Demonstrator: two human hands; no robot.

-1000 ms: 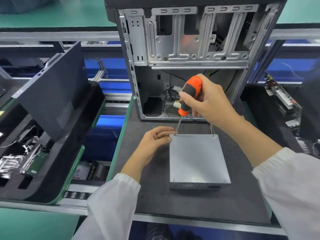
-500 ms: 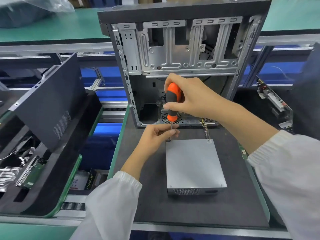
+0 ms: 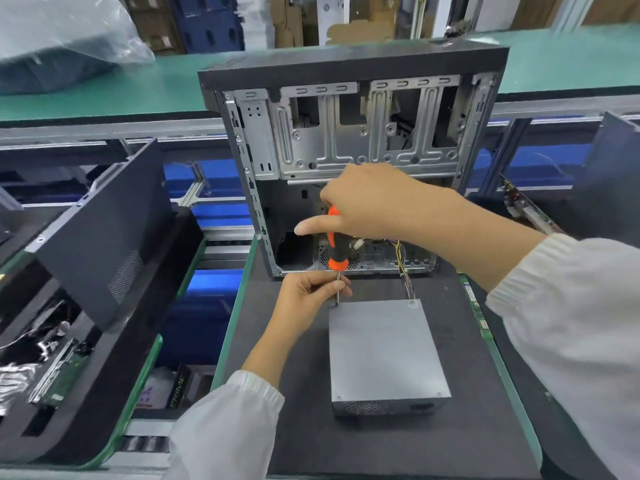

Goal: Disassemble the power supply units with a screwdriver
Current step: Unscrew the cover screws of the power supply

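- The power supply (image 3: 386, 355) lies flat at lower centre of the frame, long axis running up-frame.
- The screwdriver (image 3: 337, 249) stands upright on its upper-left corner.
- The left hand (image 3: 308, 294), nearer, pinches the shaft; the right hand (image 3: 367, 202) grips the handle.

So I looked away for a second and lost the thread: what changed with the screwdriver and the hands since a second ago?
The right hand swung the screwdriver from a slant to upright, its tip now at the far left corner of the power supply unit. The left hand, which rested at that corner, now pinches the shaft. The unit itself stayed flat on the mat, with the computer case standing behind it.
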